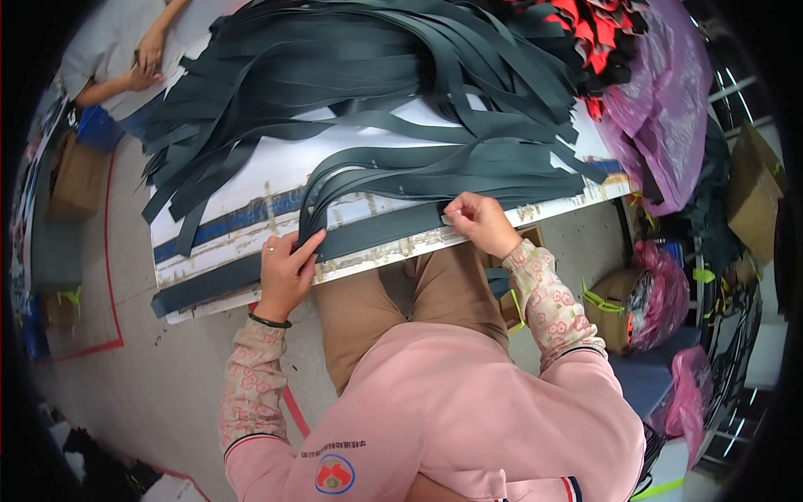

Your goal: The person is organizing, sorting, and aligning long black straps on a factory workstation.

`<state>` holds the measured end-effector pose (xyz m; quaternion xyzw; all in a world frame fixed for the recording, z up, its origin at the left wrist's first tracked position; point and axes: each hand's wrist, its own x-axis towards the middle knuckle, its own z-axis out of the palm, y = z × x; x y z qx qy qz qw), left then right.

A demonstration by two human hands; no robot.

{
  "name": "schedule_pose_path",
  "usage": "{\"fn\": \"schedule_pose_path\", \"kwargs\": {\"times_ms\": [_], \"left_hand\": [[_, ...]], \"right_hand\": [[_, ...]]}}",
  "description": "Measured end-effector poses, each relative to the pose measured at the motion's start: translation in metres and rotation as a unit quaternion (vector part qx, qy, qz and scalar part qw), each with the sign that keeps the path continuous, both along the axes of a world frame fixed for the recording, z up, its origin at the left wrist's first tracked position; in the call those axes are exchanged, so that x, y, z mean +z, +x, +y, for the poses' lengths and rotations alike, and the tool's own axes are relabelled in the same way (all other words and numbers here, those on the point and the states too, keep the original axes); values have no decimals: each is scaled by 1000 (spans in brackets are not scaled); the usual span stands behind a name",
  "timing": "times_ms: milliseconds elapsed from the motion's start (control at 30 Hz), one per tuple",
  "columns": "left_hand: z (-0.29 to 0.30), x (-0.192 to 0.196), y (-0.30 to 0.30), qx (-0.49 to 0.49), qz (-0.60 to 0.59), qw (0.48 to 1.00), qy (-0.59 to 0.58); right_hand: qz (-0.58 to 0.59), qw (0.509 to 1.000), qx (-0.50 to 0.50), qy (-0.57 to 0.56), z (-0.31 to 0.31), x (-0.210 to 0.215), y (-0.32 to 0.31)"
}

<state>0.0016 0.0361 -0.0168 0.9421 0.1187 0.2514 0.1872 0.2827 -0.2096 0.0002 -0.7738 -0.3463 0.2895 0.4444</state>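
A long dark green fabric strip (217, 280) lies flat along the near edge of the white table (284, 159). My left hand (286, 269) rests over this strip, its thumb and fingers closed on the ends of a looped bundle of dark green strips (376, 171). Farther right, my right hand (483, 224) is closed in a pinch at the strip's upper edge. Something small and pale shows at its fingertips, too small to name. Beyond the bundle, a large heap of similar strips (335, 63) covers much of the table, some ends hanging over its left side.
Red and black pieces (592, 33) lie at the far right beside a purple plastic bag (661, 109). Another person's hands (149, 57) are at the far left. A cardboard box (79, 176) stands left; a bin with pink plastic (615, 314) stands right.
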Motion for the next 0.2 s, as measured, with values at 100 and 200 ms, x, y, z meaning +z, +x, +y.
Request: {"fn": "schedule_pose_path", "kwargs": {"times_ms": [100, 200], "left_hand": [[-1, -3, 1, -3, 0, 1000, -3], [0, -6, 1, -3, 4, 1000, 2]], "right_hand": [[-32, 999, 22, 2, -1, -9, -2], [-78, 996, 23, -24, -2, -3, -4]]}}
